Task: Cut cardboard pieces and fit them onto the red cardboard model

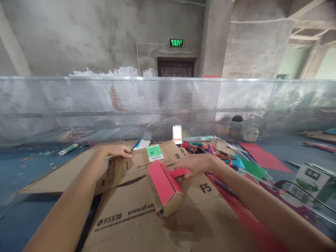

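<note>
My right hand [195,165] is closed around the short red handle [180,172] of a hammer-shaped cardboard piece. Its boxy head [165,182] has red paper on the top faces and bare brown cardboard below, with a rough lower edge. The head sits just over a large printed cardboard sheet [141,199]. Farther off to the left, my left hand [115,151] grips the far edge of a folded cardboard piece [136,168], which carries a green and white label [154,153]. Its fingers are slightly blurred and partly hidden.
A perforated metal screen [131,101] runs along the back of the blue table. To the right lie red paper [265,156], green paper [253,169] and a cluttered heap of craft supplies. Two jars [236,127] and a white-green box [311,183] stand there. A glue stick [68,149] lies left.
</note>
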Action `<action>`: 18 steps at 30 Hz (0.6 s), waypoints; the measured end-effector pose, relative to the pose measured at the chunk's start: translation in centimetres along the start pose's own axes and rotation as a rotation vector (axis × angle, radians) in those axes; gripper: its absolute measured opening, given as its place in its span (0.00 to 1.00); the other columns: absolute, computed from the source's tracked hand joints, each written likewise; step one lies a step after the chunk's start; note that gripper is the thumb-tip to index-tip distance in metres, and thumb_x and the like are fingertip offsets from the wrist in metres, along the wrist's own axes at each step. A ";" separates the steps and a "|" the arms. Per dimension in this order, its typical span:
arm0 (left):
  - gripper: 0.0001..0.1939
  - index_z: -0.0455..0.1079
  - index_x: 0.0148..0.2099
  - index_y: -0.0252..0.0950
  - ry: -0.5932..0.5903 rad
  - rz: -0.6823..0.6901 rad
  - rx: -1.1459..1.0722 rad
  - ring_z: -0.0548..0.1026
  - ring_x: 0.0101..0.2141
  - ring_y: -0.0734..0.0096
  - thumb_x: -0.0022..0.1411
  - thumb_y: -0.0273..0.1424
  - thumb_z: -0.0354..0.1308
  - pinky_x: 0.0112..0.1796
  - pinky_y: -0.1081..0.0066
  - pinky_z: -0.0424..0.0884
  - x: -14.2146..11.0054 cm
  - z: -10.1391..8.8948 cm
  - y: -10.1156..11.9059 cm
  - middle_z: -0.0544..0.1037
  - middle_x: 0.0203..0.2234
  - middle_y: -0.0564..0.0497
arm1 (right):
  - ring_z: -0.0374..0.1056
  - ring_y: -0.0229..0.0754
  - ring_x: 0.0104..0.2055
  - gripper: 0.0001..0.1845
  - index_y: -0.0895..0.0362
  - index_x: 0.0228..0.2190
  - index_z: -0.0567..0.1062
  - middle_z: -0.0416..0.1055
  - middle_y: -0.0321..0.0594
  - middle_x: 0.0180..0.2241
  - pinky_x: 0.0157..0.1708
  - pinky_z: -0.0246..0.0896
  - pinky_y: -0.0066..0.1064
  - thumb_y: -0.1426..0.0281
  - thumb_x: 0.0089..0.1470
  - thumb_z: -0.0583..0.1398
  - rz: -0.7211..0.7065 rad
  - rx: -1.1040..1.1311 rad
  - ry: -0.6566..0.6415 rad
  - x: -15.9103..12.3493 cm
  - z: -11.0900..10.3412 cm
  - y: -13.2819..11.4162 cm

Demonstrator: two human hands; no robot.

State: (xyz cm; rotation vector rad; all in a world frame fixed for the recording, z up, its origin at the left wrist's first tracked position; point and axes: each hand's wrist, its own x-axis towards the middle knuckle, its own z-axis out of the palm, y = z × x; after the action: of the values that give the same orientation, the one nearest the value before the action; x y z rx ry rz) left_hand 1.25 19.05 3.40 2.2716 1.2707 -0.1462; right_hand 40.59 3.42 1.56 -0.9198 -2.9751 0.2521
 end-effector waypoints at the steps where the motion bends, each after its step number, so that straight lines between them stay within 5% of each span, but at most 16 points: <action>1: 0.28 0.78 0.36 0.37 0.001 0.002 0.002 0.76 0.38 0.55 0.52 0.57 0.59 0.38 0.68 0.65 0.1 0.1 -0.1 0.80 0.36 0.46 | 0.72 0.47 0.43 0.19 0.52 0.47 0.76 0.78 0.40 0.44 0.39 0.62 0.33 0.70 0.52 0.66 -0.042 0.000 0.000 0.2 0.2 -0.2; 4: 0.28 0.77 0.38 0.37 0.062 -0.016 -0.041 0.75 0.37 0.56 0.54 0.58 0.58 0.36 0.68 0.66 -0.1 0.4 -0.2 0.80 0.36 0.47 | 0.70 0.46 0.42 0.15 0.54 0.47 0.74 0.77 0.43 0.45 0.39 0.61 0.33 0.73 0.56 0.62 -0.084 0.019 0.015 -0.2 -0.8 -0.6; 7: 0.29 0.76 0.36 0.37 0.187 -0.025 -0.056 0.75 0.38 0.55 0.54 0.59 0.55 0.37 0.66 0.67 -0.5 0.5 -0.1 0.80 0.35 0.46 | 0.68 0.43 0.36 0.09 0.57 0.41 0.73 0.76 0.44 0.39 0.34 0.58 0.33 0.68 0.59 0.60 0.040 0.043 0.103 -1.7 -4.0 -1.6; 12: 0.32 0.76 0.37 0.37 0.285 0.016 0.090 0.75 0.43 0.51 0.58 0.60 0.47 0.44 0.64 0.67 -0.2 0.3 0.0 0.81 0.38 0.46 | 0.68 0.44 0.38 0.20 0.56 0.52 0.71 0.76 0.43 0.42 0.39 0.59 0.35 0.58 0.64 0.57 0.239 0.004 0.468 -5.0 -10.0 -3.0; 15: 0.34 0.78 0.44 0.37 0.301 0.006 0.183 0.75 0.48 0.50 0.60 0.59 0.45 0.48 0.64 0.68 0.1 0.3 0.3 0.81 0.46 0.44 | 0.70 0.50 0.46 0.24 0.53 0.57 0.69 0.75 0.46 0.50 0.45 0.60 0.38 0.57 0.63 0.57 0.356 -0.043 0.506 -6.6 -10.8 -0.7; 18: 0.37 0.77 0.51 0.36 0.311 -0.042 0.250 0.73 0.53 0.48 0.60 0.59 0.45 0.52 0.62 0.66 -0.2 0.0 1.1 0.77 0.54 0.40 | 0.72 0.53 0.44 0.19 0.54 0.52 0.73 0.77 0.47 0.46 0.45 0.62 0.40 0.59 0.63 0.57 0.614 -0.071 0.402 -8.4 -8.6 3.8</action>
State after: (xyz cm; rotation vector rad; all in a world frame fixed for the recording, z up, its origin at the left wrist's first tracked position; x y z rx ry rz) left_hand 1.99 18.42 3.91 2.5565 1.5317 0.0390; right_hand 50.20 3.09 9.72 -1.6462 -2.2874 -0.0379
